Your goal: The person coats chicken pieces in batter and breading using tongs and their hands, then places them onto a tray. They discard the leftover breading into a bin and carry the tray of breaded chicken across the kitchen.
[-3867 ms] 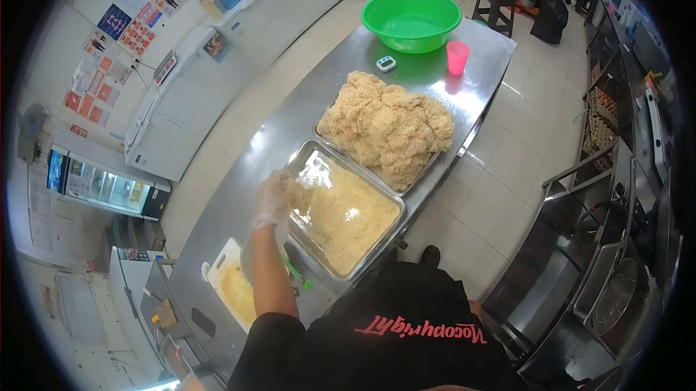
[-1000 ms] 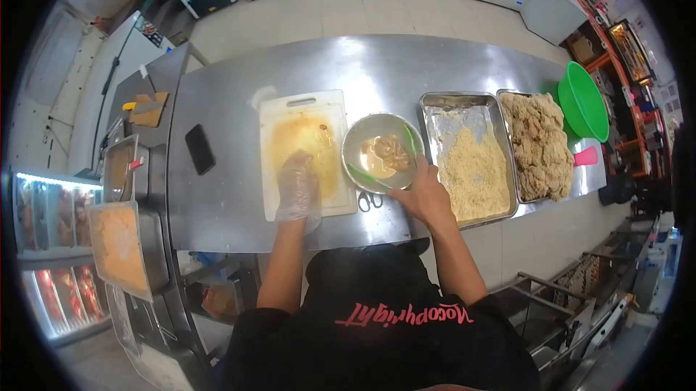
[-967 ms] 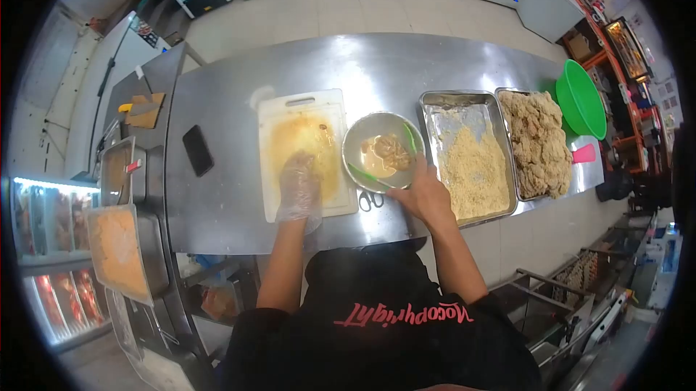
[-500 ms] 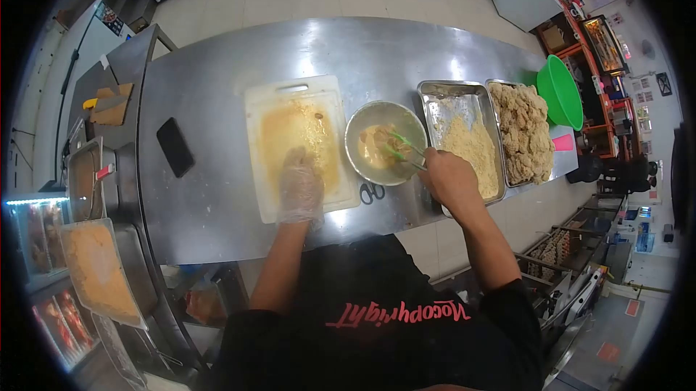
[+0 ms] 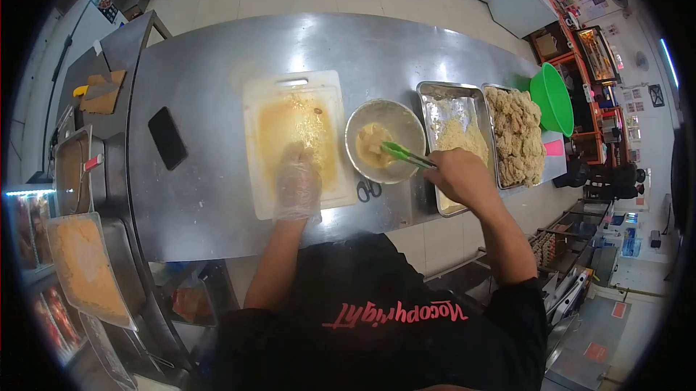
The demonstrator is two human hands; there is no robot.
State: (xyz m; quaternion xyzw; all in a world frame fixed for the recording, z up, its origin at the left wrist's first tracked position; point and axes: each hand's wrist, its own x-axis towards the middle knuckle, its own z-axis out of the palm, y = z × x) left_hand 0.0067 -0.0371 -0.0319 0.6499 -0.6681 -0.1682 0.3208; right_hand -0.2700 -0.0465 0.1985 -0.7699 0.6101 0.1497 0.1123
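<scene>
Your right grip [image 5: 464, 178] is clamping together on the handle end of the tongs [image 5: 416, 159], whose green tips are dipping into the round metal bowl [image 5: 404, 121]. The tips are reaching the pale lumps [image 5: 372, 143] lying in creamy liquid there — whether they are pinching one cannot be told. Your left grip [image 5: 298, 184], gloved in clear plastic, is lying over the white cutting board [image 5: 268, 92], fingers on its wet, yellowish patch; whether these fingers are holding anything cannot be told. Beside the bowl, between it and your body, dark scissors [image 5: 369, 190] are showing their loops. To the bowl's right, a metal tray [image 5: 434, 104] is carrying yellow crumbs [image 5: 465, 136]; just beyond, a second tray is bearing heaped, crumb-coated pieces [image 5: 516, 137]. A green basin [image 5: 552, 101] and a pink cup [image 5: 554, 147] are standing at the far right. Left of the board, well apart, a phone [image 5: 167, 138] is lying on the steel worktop [image 5: 210, 75].
</scene>
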